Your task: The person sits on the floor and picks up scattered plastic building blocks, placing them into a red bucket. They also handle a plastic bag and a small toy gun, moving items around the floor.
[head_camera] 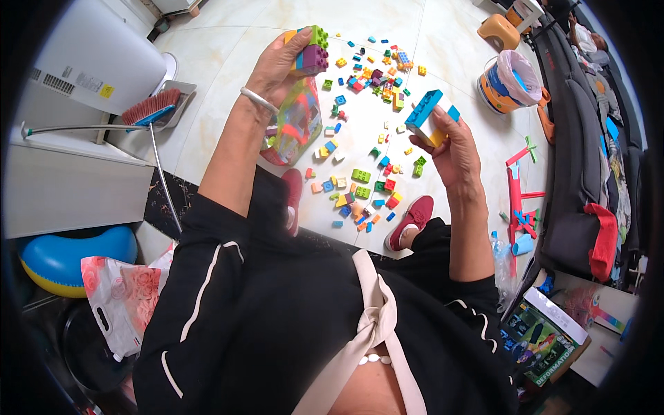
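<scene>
My left hand (282,62) grips a block of joined toy building bricks (313,52) in lime green, purple, blue and yellow-orange, studs facing right. Just below that hand, a clear plastic bag (298,124) with coloured print rests on the floor, some bricks showing inside it. In my right hand (454,148) is another joined brick block (428,122), teal, white and yellow. The two blocks are held apart. Between and below the hands, many loose toy bricks (363,176) of several colours lie scattered over the pale tiles, down to my red shoes (417,212).
A bucket with a pink liner (508,83) and an orange stool (498,32) stand at the right, beside a dark sofa (563,155) where a person lies. Pink and green toy pieces (516,197) lie near it. A broom (150,108) and dustpan (179,101) are at the left.
</scene>
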